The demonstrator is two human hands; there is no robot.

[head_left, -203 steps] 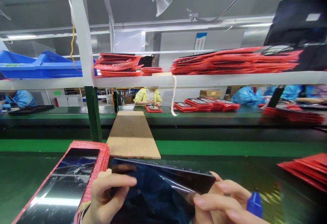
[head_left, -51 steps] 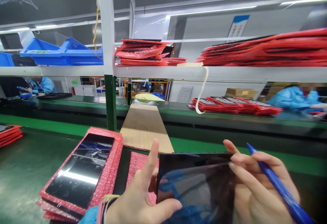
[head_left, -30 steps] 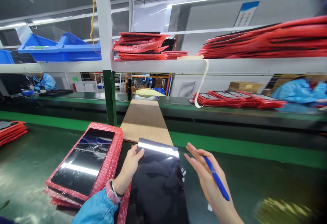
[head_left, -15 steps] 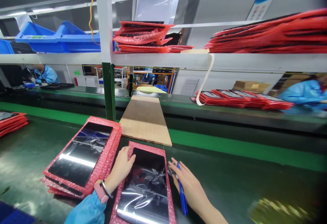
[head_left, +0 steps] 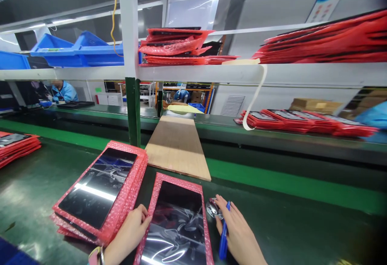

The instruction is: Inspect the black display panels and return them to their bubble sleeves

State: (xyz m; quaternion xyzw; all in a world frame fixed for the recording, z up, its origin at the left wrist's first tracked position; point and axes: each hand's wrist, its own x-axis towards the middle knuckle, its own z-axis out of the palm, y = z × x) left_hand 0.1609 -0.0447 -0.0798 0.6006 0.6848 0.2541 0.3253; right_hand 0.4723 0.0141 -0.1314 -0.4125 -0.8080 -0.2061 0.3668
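A black glass panel [head_left: 178, 220] lies flat on a pink bubble-wrap sheet [head_left: 157, 194] on the green bench in front of me. My left hand [head_left: 131, 232] rests at the sheet's left edge, fingers curled on it. My right hand [head_left: 238, 232] lies at the panel's right side, fingers stretched forward, with a blue pen [head_left: 224, 237] held under them. A small crumpled bit of clear film [head_left: 212, 208] sits by my right fingertips. To the left stands a stack of panels in pink wrap [head_left: 99, 192].
A wooden board [head_left: 178, 146] bridges to the far bench. Red-wrapped panels [head_left: 305, 120] lie on the far bench, more on the shelf [head_left: 326, 39] above and at far left [head_left: 16, 144]. Blue bins [head_left: 75, 49] sit on the shelf. A person in blue [head_left: 62, 91] works at back left.
The panel I held up and tilted has been laid flat on the pink sheet. Both hands have drawn back toward me along its sides, the pen still in my right hand.
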